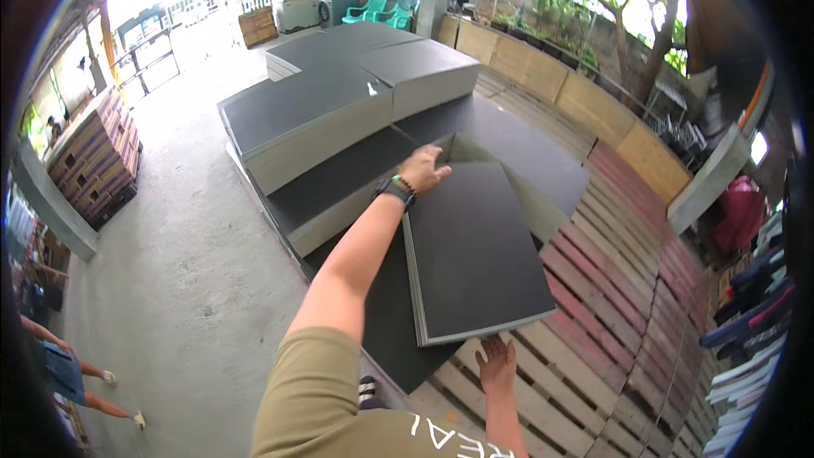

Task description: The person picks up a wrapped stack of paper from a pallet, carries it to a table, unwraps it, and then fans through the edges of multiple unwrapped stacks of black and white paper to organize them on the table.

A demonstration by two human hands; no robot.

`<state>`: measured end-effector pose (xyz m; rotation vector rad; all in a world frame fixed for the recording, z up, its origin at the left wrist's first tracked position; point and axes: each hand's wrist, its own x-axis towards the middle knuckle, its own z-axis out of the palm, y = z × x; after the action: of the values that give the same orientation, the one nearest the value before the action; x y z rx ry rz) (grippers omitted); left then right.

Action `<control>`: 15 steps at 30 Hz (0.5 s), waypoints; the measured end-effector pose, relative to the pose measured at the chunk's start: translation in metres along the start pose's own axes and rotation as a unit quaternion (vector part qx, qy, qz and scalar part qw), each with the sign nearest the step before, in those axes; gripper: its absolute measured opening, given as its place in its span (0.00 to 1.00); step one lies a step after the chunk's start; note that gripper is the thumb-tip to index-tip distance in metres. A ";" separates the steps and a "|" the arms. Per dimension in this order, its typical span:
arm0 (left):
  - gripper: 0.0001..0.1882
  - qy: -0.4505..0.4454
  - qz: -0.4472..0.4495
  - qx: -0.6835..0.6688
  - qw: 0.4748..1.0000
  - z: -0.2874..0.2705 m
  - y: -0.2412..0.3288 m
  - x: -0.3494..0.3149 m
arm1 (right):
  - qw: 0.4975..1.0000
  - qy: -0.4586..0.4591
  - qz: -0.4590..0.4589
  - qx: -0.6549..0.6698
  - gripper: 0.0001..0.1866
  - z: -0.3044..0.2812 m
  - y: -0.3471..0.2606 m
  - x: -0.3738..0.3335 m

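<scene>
Left hand (pixel 422 171) outstretched at the stacked dark-grey rectangular sheets' (pixel 479 254) far-left corner; right hand (pixel 498 365) by their near edge, beyond the flat black panel's (pixel 407 348) right edge; both grips wide.

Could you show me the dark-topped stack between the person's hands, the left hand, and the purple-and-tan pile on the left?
Dark-topped stack (pixel 476 248): head view, middle of its top.
Left hand (pixel 421 171): head view, middle of the hand.
Purple-and-tan pile (pixel 97 155): head view, its side.
</scene>
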<state>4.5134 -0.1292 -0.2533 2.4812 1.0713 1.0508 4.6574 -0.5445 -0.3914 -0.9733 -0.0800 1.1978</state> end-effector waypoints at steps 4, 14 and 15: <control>0.40 -0.317 -0.151 0.062 0.934 0.035 -0.028 0.044 | 0.998 0.056 0.009 0.007 0.33 0.016 -0.008 -0.009; 0.47 -0.351 -0.188 0.046 0.916 -0.004 -0.023 -0.007 | 0.989 -0.053 -0.072 0.116 0.27 0.020 -0.008 0.002; 0.49 -0.343 -0.188 0.038 0.920 -0.019 -0.021 -0.026 | 0.988 -0.078 -0.092 0.092 0.25 0.029 -0.008 0.001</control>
<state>4.4762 -0.1335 -0.2628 2.2623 1.2620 0.0069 4.6489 -0.5266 -0.3690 -0.6938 -0.1767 1.0894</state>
